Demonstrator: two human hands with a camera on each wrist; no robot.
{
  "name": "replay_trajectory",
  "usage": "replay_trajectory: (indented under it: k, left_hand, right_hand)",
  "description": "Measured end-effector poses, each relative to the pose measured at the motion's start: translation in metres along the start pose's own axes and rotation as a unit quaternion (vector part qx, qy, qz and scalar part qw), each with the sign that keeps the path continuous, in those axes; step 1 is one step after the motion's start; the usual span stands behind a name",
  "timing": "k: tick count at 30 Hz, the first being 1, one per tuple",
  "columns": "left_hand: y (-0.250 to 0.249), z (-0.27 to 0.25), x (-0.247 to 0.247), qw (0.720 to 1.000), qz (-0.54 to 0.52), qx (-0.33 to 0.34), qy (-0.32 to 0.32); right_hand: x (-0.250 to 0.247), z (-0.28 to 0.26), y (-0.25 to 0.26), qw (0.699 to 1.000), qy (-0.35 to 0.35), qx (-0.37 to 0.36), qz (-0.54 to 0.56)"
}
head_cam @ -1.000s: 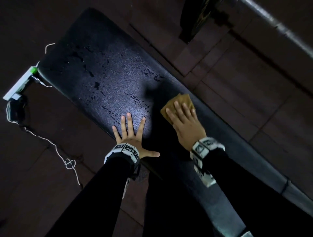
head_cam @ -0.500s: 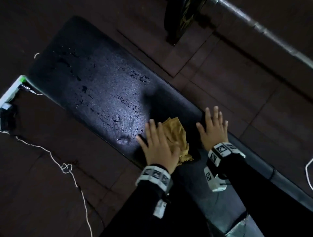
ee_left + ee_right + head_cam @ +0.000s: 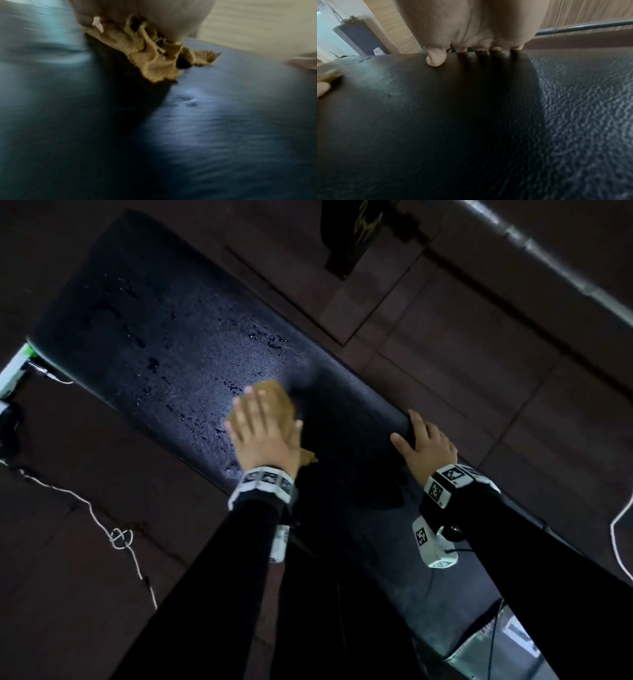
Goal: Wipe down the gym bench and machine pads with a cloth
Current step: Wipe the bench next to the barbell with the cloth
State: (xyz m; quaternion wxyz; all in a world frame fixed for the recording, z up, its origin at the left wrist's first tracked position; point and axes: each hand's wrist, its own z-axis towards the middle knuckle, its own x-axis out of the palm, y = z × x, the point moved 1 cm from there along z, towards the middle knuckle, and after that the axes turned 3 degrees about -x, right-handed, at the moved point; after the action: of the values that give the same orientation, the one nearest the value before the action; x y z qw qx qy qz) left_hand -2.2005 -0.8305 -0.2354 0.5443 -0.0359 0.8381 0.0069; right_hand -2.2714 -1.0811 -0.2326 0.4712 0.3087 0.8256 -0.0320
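Observation:
A black padded gym bench (image 3: pixel 164 330) runs diagonally through the head view, with wet droplets (image 3: pixel 270 340) on its upper part. My left hand (image 3: pixel 258 422) lies flat on a tan cloth (image 3: pixel 279 395) and presses it against the pad near the middle. The left wrist view shows the crumpled cloth (image 3: pixel 154 58) bunched under the palm (image 3: pixel 145 12) on the blurred pad (image 3: pixel 223 135). My right hand (image 3: pixel 424 445) grips the bench's far edge, the thumb (image 3: pixel 435 60) on top of the pad (image 3: pixel 471 121) and the fingers curled over the side.
A white power strip (image 3: pixel 15 369) and a white cord (image 3: pixel 118 537) lie on the dark floor at the left. A metal bar (image 3: pixel 548 258) crosses the top right, with a dark machine base (image 3: pixel 356 237) at the top. Another white cable (image 3: pixel 616 542) hangs at the right.
The cloth went from under my right hand to under my left hand, which has pushed it forward along the pad. My right hand moved to the bench's far edge and took hold.

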Motion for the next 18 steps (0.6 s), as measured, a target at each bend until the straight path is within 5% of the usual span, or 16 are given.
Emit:
replay_trajectory:
  k: [5,9,13,18]
  left_hand:
    - [0.049,-0.027,0.011,0.994,-0.084,-0.058,-0.042]
    - [0.031,-0.082,0.032,0.987,-0.121,-0.103,-0.022]
    - [-0.016,-0.115,0.044,0.995,-0.094,-0.029,0.017]
    - [-0.048,-0.082,0.035,0.998,-0.036,0.054,0.013]
  right_hand:
    - [0.001,0.001,0.0,1.0,0.003,0.001,0.0]
    - [0.003,0.0,0.001,1.0,-0.011,0.003,-0.002]
    - [0.003,0.0,0.002,1.0,-0.006,0.009,0.006]
    - [0.003,0.002,-0.001,1.0,0.013,0.014,0.02]
